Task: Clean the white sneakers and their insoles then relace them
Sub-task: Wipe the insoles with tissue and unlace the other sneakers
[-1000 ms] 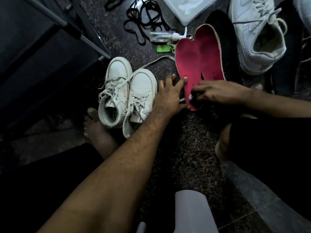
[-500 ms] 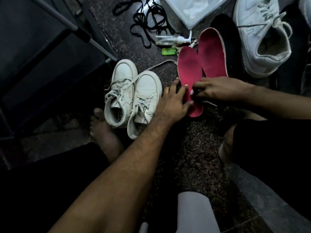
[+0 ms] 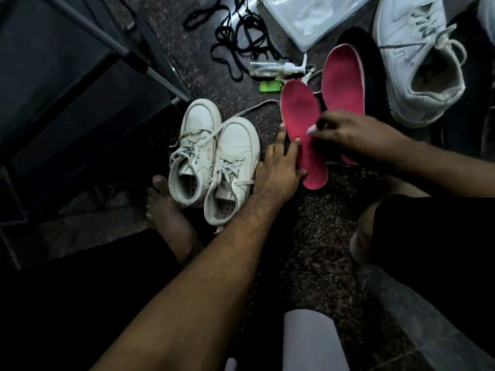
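Fingers of the left hand (image 3: 278, 170) are lying straight and relaxed, pressing the near pink foam insole (image 3: 304, 137) against the dark speckled stone floor (image 3: 308, 236). The right hand (image 3: 353, 135) is curling over that insole, pinching something small and white I cannot identify. A second pink insole (image 3: 342, 79) is lying just beside it. Two small white laced sneakers (image 3: 214, 159) are standing together left of the hands.
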{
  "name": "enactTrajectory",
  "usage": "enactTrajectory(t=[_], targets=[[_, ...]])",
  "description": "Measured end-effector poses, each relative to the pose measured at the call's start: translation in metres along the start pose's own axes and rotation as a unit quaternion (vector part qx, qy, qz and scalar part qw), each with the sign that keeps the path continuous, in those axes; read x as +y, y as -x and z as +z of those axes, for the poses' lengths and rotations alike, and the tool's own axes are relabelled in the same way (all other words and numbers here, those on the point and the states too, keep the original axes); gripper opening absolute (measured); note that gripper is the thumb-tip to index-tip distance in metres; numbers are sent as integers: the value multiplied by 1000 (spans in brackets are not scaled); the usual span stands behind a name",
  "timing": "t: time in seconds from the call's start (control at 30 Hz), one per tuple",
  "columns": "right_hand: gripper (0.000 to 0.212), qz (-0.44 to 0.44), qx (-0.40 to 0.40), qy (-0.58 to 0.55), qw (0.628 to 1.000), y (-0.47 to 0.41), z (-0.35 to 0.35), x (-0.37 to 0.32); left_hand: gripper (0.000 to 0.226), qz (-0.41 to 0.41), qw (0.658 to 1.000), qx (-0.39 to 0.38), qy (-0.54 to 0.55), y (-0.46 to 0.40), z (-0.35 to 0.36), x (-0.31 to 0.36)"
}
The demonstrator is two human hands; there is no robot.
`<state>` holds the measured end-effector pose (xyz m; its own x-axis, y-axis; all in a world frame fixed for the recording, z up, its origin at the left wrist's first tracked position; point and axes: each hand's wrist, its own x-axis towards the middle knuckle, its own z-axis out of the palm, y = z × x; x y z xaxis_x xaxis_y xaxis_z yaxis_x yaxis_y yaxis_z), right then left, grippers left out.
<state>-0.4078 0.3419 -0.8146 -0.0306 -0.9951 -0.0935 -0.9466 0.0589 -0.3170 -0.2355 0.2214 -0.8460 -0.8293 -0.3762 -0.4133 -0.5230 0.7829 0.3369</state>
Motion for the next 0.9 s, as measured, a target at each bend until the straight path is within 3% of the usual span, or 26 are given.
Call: enactTrajectory(t=[0.07, 0.17, 0.23, 0.37, 0.5, 0.67, 0.8, 0.9], targets=[[41, -66, -36, 7, 997, 2, 6, -8, 78, -3, 1000, -6, 2, -1, 1, 0], [54, 21, -8, -6, 1000, 3, 7, -5, 75, -6, 1000, -7, 12, -1, 0, 0], [43, 89, 22, -20, 996, 3, 4, -3, 70, -7, 1000, -2, 20, 0, -2, 3], [48, 79, 23, -45, 996, 6, 0, -12, 48, -11, 997, 19, 74, -2, -5, 10], [52, 81, -5, -78, 994, 12, 8, -16, 34, -12, 995, 84, 58, -2, -11, 17], [40, 54, -37, -83, 994, 31, 8, -13, 49, -18, 993, 116, 13, -5, -12, 26], [39, 111, 37, -119, 986, 43, 2, -10, 49, -33, 990, 139, -2, -15, -14, 43], [45, 136, 81, -150, 976, 45, 5, -7, 43, 18, 985, 173, 3, -19, -15, 54]])
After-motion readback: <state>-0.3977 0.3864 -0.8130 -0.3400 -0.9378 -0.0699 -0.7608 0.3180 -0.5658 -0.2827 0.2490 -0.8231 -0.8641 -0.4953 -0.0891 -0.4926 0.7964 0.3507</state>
